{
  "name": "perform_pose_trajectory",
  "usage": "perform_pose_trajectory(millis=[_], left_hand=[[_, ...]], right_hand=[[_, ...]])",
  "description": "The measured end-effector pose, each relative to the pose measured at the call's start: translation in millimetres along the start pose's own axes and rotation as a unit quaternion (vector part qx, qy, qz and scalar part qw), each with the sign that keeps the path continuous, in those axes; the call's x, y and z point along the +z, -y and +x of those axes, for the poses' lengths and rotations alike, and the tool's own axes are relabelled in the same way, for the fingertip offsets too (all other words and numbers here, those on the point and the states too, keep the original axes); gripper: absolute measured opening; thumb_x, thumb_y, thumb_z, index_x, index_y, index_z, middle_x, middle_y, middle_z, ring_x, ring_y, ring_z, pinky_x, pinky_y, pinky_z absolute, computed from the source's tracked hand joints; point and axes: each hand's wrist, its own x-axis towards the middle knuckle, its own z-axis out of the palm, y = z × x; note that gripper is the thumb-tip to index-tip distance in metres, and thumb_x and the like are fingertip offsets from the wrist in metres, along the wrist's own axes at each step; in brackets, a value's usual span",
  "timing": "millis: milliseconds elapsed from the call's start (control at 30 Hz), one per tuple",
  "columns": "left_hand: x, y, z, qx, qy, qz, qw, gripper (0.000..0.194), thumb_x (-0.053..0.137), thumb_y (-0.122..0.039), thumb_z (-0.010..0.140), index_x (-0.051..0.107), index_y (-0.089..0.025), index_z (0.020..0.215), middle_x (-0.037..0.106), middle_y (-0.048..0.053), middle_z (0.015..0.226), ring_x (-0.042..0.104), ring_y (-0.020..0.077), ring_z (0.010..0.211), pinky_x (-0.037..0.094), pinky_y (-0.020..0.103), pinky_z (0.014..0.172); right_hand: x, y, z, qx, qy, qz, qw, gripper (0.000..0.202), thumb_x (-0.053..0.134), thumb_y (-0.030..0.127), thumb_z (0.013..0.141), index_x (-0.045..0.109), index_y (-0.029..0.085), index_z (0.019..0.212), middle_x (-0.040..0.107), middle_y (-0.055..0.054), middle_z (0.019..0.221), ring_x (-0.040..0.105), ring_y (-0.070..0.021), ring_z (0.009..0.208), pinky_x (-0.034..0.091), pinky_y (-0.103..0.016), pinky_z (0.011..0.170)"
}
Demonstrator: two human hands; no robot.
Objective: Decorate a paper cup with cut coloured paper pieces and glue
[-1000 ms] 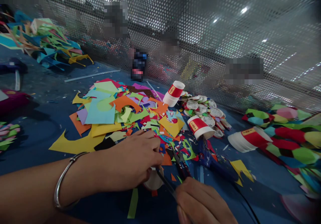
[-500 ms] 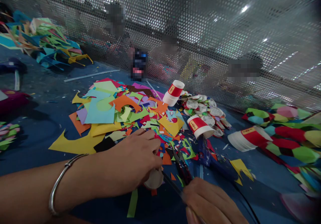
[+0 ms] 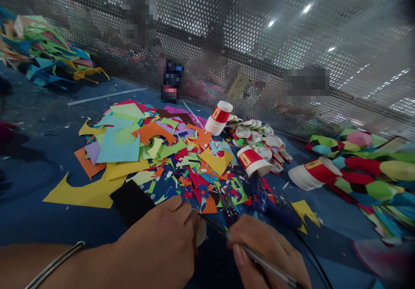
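Observation:
My left hand (image 3: 162, 241), wearing a silver bangle, is low in the middle with its fingers bent and pressed together. They hold a small round white disc (image 3: 201, 232), which is partly hidden behind them. A sheet of black paper (image 3: 132, 200) lies by this hand and passes partly out of sight. At lower right, my right hand (image 3: 266, 250) grips a slim pen (image 3: 270, 263) with a clear barrel. Its dark front end points left, close to the disc. Scissors (image 3: 229, 209) lie just beyond the right hand, blades pointing away.
Coloured paper scraps (image 3: 118, 144) cover the middle of the blue table (image 3: 42, 150). A blue glue gun (image 3: 269, 207), stacked paper cups (image 3: 316, 173) and a heap of round cup bottoms (image 3: 256, 138) lie to the right. Coloured paper shapes (image 3: 372, 168) are farther right. A perforated panel (image 3: 227, 21) stands behind.
My left hand has turned and come lower, and more of the black paper shows. The right hand has moved slightly up and left with the pen. The whole view has shifted a little.

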Motion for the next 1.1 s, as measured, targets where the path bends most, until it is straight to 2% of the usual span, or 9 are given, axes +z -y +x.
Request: perform_pose_trajectory(millis=[167, 300, 400, 567, 733, 833, 900, 967, 1100], left_hand=[[11.2, 0.5, -1.1, -0.014, -0.020, -0.003, 1.000, 0.021, 0.064, -0.033, 0.090, 0.076, -0.022, 0.077, 0.072, 0.007, 0.081, 0.054, 0.0225, 0.075, 0.032, 0.040, 0.070], [7.0, -0.6, -3.3, -0.025, -0.034, -0.014, 0.999, 0.018, 0.065, -0.031, 0.090, 0.076, -0.021, 0.080, 0.074, 0.007, 0.083, 0.057, 0.0221, 0.076, 0.034, 0.039, 0.072], [0.8, -0.2, -3.4, -0.031, -0.049, -0.017, 0.998, 0.016, 0.062, -0.024, 0.091, 0.077, -0.018, 0.094, 0.076, 0.007, 0.087, 0.059, 0.0215, 0.074, 0.035, 0.039, 0.073], [1.7, 1.2, -3.7, -0.025, -0.058, -0.005, 0.998, 0.028, 0.055, -0.021, 0.093, 0.072, -0.012, 0.115, 0.078, 0.009, 0.090, 0.062, 0.0224, 0.074, 0.037, 0.040, 0.073], [3.9, 1.4, -8.4, -0.025, -0.067, 0.019, 0.997, 0.029, 0.053, -0.020, 0.093, 0.073, -0.014, 0.113, 0.079, 0.006, 0.091, 0.063, 0.0223, 0.076, 0.038, 0.040, 0.073], [0.2, 0.6, -10.3, -0.033, -0.081, 0.025, 0.996, 0.028, 0.050, -0.017, 0.094, 0.075, -0.016, 0.107, 0.079, 0.004, 0.090, 0.062, 0.0206, 0.073, 0.037, 0.038, 0.069], [-1.5, -0.3, -10.8, -0.038, -0.084, 0.026, 0.995, 0.029, 0.050, -0.016, 0.094, 0.073, -0.017, 0.111, 0.078, 0.004, 0.088, 0.062, 0.0197, 0.069, 0.037, 0.038, 0.066], [-0.8, -1.2, -11.3, -0.039, -0.073, 0.033, 0.996, 0.031, 0.050, -0.016, 0.094, 0.071, -0.017, 0.117, 0.077, 0.004, 0.084, 0.061, 0.0196, 0.063, 0.037, 0.038, 0.064], [5.2, -2.3, -12.1, -0.031, -0.014, 0.048, 0.998, 0.032, 0.052, -0.018, 0.093, 0.068, -0.017, 0.121, 0.077, 0.005, 0.084, 0.064, 0.0209, 0.059, 0.038, 0.039, 0.062]], right_hand=[[2.3, -0.5, 8.7, 0.010, -0.005, -0.010, 1.000, 0.027, 0.054, 0.002, 0.081, 0.069, 0.024, 0.086, 0.075, -0.001, 0.075, 0.073, -0.0157, 0.066, 0.064, -0.024, 0.068], [6.2, -0.6, 7.3, 0.018, -0.011, 0.021, 1.000, 0.027, 0.050, 0.001, 0.082, 0.066, 0.022, 0.086, 0.073, -0.002, 0.071, 0.072, -0.0154, 0.064, 0.062, -0.022, 0.064], [11.9, -2.3, 0.8, 0.036, -0.031, 0.037, 0.998, 0.027, 0.047, 0.000, 0.084, 0.063, 0.021, 0.089, 0.072, -0.003, 0.072, 0.070, -0.0155, 0.064, 0.061, -0.024, 0.062], [19.1, -6.1, -5.9, 0.052, -0.022, 0.067, 0.996, 0.022, 0.044, 0.005, 0.088, 0.061, 0.019, 0.090, 0.068, -0.003, 0.072, 0.066, -0.0148, 0.061, 0.057, -0.024, 0.054], [16.1, -5.0, -5.7, 0.052, -0.031, 0.087, 0.994, 0.021, 0.045, 0.004, 0.088, 0.061, 0.018, 0.093, 0.067, -0.003, 0.073, 0.065, -0.0135, 0.061, 0.056, -0.024, 0.056], [13.7, -4.1, -5.7, 0.043, -0.037, 0.074, 0.996, 0.024, 0.044, 0.002, 0.087, 0.061, 0.017, 0.095, 0.068, -0.004, 0.076, 0.066, -0.0145, 0.064, 0.056, -0.025, 0.057], [13.6, -4.6, -5.2, 0.043, -0.034, 0.067, 0.996, 0.025, 0.044, 0.001, 0.087, 0.061, 0.017, 0.096, 0.068, -0.004, 0.076, 0.066, -0.0150, 0.065, 0.056, -0.026, 0.057], [15.0, -5.8, -4.5, 0.048, -0.032, 0.072, 0.996, 0.024, 0.044, 0.002, 0.087, 0.061, 0.017, 0.095, 0.067, -0.004, 0.073, 0.065, -0.0143, 0.062, 0.056, -0.025, 0.057], [18.1, -6.4, -4.7, 0.057, -0.027, 0.068, 0.996, 0.023, 0.044, 0.002, 0.087, 0.060, 0.018, 0.093, 0.067, -0.003, 0.071, 0.065, -0.0140, 0.060, 0.055, -0.024, 0.056]])
